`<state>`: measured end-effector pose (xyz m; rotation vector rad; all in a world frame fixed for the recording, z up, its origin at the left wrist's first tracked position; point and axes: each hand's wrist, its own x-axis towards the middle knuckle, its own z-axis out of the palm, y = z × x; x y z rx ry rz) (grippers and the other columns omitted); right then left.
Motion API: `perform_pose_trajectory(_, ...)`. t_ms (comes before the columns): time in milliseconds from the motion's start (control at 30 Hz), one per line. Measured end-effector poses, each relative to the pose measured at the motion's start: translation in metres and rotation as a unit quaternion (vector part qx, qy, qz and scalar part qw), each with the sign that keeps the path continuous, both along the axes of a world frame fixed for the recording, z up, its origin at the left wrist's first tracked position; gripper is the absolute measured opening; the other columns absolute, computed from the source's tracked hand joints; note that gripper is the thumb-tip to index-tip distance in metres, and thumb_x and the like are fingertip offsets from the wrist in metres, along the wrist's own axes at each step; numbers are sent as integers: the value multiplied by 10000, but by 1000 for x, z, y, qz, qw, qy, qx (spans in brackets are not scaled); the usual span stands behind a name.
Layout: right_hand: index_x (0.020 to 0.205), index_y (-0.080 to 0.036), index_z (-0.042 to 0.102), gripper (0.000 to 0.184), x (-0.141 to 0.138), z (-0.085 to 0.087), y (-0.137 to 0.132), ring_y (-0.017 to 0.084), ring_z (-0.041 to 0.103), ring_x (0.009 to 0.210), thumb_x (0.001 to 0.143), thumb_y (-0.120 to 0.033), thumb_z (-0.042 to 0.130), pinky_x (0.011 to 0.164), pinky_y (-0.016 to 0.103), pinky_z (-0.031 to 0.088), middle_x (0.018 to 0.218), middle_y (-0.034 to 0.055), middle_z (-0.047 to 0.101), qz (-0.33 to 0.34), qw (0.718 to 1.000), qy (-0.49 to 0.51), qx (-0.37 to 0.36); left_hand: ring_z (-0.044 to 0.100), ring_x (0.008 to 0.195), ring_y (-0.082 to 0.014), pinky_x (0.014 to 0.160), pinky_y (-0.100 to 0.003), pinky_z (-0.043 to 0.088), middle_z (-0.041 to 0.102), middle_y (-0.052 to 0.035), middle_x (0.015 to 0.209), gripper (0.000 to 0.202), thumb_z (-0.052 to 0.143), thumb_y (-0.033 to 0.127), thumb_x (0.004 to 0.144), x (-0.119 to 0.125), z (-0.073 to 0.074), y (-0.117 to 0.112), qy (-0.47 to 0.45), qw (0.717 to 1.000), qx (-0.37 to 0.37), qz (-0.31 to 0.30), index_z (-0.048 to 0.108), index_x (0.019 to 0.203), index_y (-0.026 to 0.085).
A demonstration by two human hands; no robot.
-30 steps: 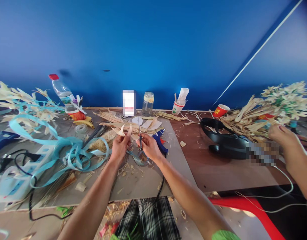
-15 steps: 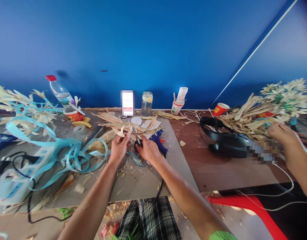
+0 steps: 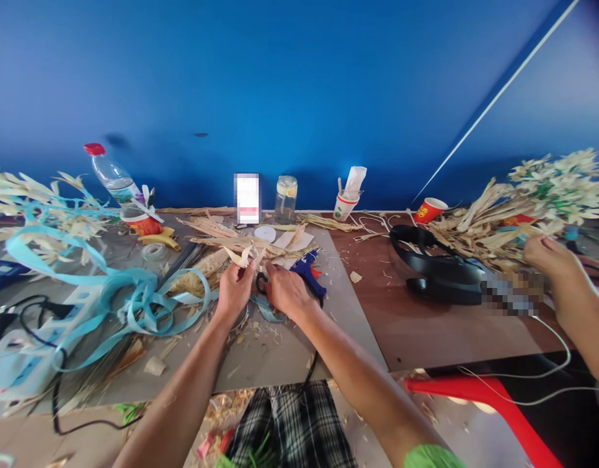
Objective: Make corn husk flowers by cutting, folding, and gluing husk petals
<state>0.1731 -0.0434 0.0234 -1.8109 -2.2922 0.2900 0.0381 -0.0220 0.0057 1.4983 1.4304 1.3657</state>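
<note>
My left hand (image 3: 233,290) pinches a pale, curled strip of dried husk (image 3: 239,257) above the near table. Close beside it, my right hand (image 3: 290,290) is closed on a pair of scissors (image 3: 261,282); their dark handle loop shows, while the blades lie up against the husk and are partly hidden. A blue glue gun (image 3: 309,272) rests just right of my right hand. Behind both hands spreads a pile of dry husk strips (image 3: 216,235). Loops of light blue ribbon (image 3: 146,300) lie to the left.
A bottle (image 3: 111,175), a phone (image 3: 247,198), a glass jar (image 3: 285,200) and paper cups (image 3: 430,210) stand along the blue wall. A white power strip (image 3: 23,361) sits at left. Black headgear (image 3: 440,276) lies on the brown board; another person's hand (image 3: 550,253) holds husk at right.
My right hand and the scissors have shifted slightly left and up, closer to the husk in my left hand. The view has tilted a little.
</note>
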Motion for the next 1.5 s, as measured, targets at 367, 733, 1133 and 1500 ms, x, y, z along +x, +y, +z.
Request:
perform_pose_trajectory(367, 1270, -213, 447, 400, 0, 6, -2, 256, 644, 921, 894, -349, 436, 699, 320, 476, 1089, 129, 612, 14, 1000, -21, -15, 457, 559, -123, 560, -226, 343, 540, 15, 573, 207, 649, 346, 706, 2, 2, 0, -41, 999, -5, -3, 667, 762, 149)
perform_pose_trajectory(733, 1147, -214, 592, 337, 5, 8, 2, 213, 626, 979, 935, -327, 355, 779, 290, 459, 1118, 108, 629, -7, 999, 33, 13, 407, 534, -107, 533, -224, 317, 505, 26, 552, 202, 621, 344, 727, 4, 6, -2, -48, 999, -12, -17, 647, 726, 144)
perform_pose_trajectory(1133, 1074, -173, 642, 286, 10, -5, 12, 168, 612, 1031, 897, -215, 422, 912, 257, 437, 1096, 81, 677, -15, 971, 201, 126, 370, 498, -86, 471, -204, 291, 442, 38, 528, 223, 624, 362, 737, 5, -1, 0, -67, 996, -27, -43, 580, 690, 148)
perform_pose_trajectory(1500, 1097, -154, 630, 356, 16, -12, 16, 129, 600, 667, 829, -369, 535, 631, 235, 474, 925, 66, 675, -12, 886, 459, 57, 356, 479, -80, 459, -206, 275, 427, 48, 518, 218, 624, 363, 728, 5, 1, -1, -73, 995, -38, -60, 589, 716, 147)
